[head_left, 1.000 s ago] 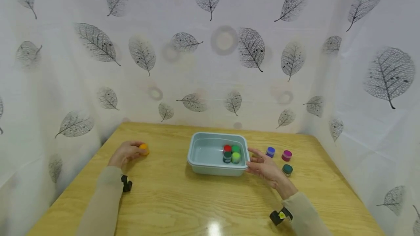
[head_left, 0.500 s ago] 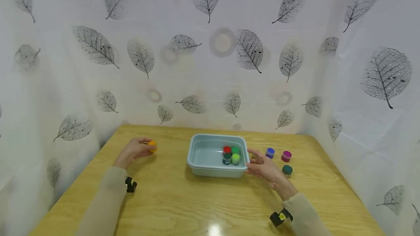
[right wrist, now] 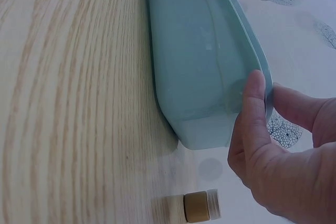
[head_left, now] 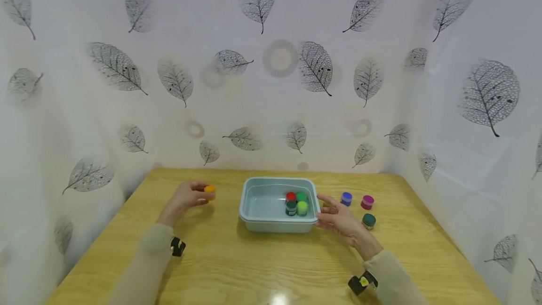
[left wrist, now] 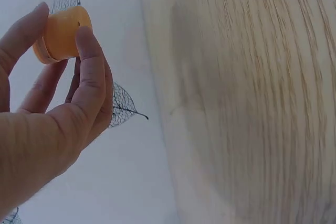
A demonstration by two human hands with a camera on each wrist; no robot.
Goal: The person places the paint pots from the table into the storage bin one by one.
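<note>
Pinching the orange jar (left wrist: 62, 31) between thumb and fingers of the left hand (head_left: 186, 198), raised off the counter (head_left: 237, 267), apart from the tub (head_left: 267, 226) on its left side. Clasping the tub near its right front corner with the right hand (head_left: 344, 222), thumb and fingers at the rim. Bunched inside, toward the right end: red jar (head_left: 290, 196), green jar (head_left: 302, 196), dark green jar (head_left: 290, 209), lime jar (head_left: 302, 208). Out on the counter, to the right: blue jar (head_left: 346, 198), magenta jar (head_left: 367, 202), teal jar (head_left: 369, 221).

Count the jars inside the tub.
4, right end of the tub: red jar back left, green jar back right, dark green jar front left, lime jar front right.
</note>
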